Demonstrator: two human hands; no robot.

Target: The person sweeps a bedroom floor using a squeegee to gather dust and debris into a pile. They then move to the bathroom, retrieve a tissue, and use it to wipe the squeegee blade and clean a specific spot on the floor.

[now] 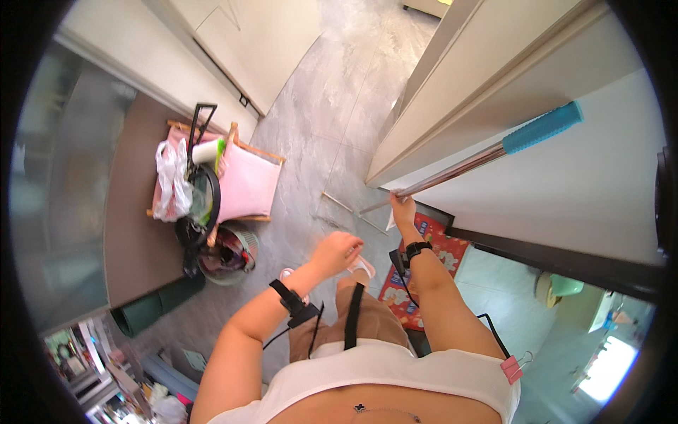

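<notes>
My right hand (403, 205) is closed around the metal pole of a floor squeegee or flat mop (455, 170), below its blue ribbed grip (543, 127). Something thin and white hangs beside that hand. The tool's narrow crossbar (354, 212) lies low at the grey tiled floor, left of the hand; whether it touches the floor I cannot tell. My left hand (337, 253) is before my body with fingers loosely curled, slightly blurred, and nothing visible in it. Both wrists wear black straps with small devices.
A pink fabric basket with a wooden frame (249, 183) holds plastic bags. Beside it stands a round bin with dark items (228, 254), near a rolled green mat (159, 305). A red patterned mat (397, 297) lies at the doorway on the right, beside the white wall (572, 180).
</notes>
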